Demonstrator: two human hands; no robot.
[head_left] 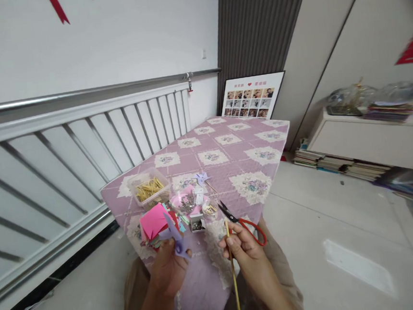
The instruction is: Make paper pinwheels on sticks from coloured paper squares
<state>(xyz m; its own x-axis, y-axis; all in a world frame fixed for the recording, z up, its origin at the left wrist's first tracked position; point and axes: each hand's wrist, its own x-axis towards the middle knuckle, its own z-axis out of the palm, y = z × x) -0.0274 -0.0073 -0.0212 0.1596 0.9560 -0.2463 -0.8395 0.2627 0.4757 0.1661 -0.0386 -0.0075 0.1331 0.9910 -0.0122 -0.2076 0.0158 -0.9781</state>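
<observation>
Folded lilac paper pinched in left hand over near end of bench, yellow stick at its 4 o'clock pinched in right hand, red-handled scissors at that hand's 12 o'clock (whether gripped: cannot tell), pink paper and stick tub at lilac paper's 11 o'clock.

Left hand, fingers curled, right hand, fingers pinched together, both forearms stretched forward

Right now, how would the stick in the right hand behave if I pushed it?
The stick is probably stiff: it runs straight past the right hand. Being slender, it's likely light. Its narrow shape suggests it could roll if laid down and nudged.
</observation>
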